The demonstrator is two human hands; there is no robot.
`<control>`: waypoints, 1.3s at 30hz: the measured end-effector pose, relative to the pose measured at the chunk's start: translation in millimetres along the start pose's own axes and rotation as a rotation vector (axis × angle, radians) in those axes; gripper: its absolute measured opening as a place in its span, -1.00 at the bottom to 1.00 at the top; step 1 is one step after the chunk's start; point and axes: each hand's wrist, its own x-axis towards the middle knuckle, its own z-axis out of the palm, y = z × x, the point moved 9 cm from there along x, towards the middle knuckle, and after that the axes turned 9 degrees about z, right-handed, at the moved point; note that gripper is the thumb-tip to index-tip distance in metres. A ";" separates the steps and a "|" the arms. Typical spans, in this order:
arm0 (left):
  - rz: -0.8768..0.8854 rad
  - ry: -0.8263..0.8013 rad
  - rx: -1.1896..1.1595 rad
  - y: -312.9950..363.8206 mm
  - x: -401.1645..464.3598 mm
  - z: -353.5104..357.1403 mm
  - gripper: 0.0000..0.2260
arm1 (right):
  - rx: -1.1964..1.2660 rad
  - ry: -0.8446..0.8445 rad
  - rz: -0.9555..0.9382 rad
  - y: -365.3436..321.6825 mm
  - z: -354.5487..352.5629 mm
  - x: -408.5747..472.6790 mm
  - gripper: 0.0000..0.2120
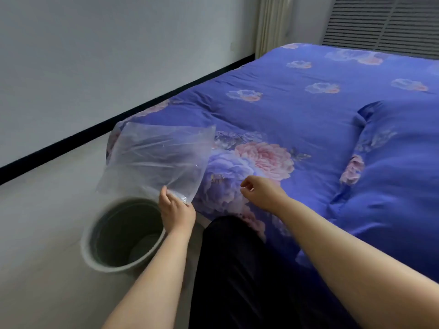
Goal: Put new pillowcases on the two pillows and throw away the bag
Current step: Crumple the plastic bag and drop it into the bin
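Head view: left hand [177, 211] is pinching the bag [156, 160] at its lower right corner, fingers curled round the plastic. Bag is clear, looking empty, hanging spread out in the air just above the bin [122, 236], partly overlapping the bed [297, 110] edge. Bin is sitting on the floor [40, 233] beside the bed, round, grey, open top, blurred. Right hand [259, 189] is hovering over the bed near the bag, fingers loosely curled, holding nothing. One pillow [399, 157] is lying on the bed at right, wearing a blue floral case matching the cover. Second pillow isn't showing. Dark trouser leg [237, 269] is sitting between the forearms.
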 end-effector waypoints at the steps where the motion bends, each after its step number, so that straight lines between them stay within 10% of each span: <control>1: -0.067 0.038 -0.028 -16.2 -10.3 -6.1 -0.50 | -0.020 -0.004 -0.024 -8.2 6.0 -2.7 -0.74; 5: -0.338 0.177 -0.221 -62.0 -47.7 -31.7 -0.56 | -0.054 -0.036 -0.140 -42.1 34.7 -17.9 -0.76; 10: -0.259 0.445 -0.462 -57.7 -61.6 -69.2 -0.82 | -0.078 -0.062 -0.215 -60.3 50.7 -34.8 -0.77; 17: -0.264 0.529 -0.633 -33.9 -52.5 -106.5 -0.63 | 0.108 -0.107 -0.180 -70.2 56.9 -33.3 -0.57; 21: -0.421 0.263 -1.107 -33.2 -37.7 -77.4 -0.54 | 0.846 -0.392 0.121 -76.7 77.5 -36.4 -0.04; 26: -0.674 -0.298 -1.546 10.3 -55.2 -38.3 -0.46 | 1.050 -0.630 0.216 -91.8 106.1 -45.2 0.21; 31: -0.678 -0.628 -1.312 38.5 -88.1 -20.9 -0.51 | 1.382 -0.731 0.285 -89.6 111.5 -52.7 -0.50; 35: -0.440 -0.088 -0.747 1.0 -62.8 -55.7 -0.42 | 1.230 -0.065 0.412 -44.6 82.3 -37.0 -0.95; 39: 0.259 0.257 -0.049 33.9 -40.4 -123.6 -0.12 | 0.825 0.018 0.187 -58.1 54.9 -29.6 -0.81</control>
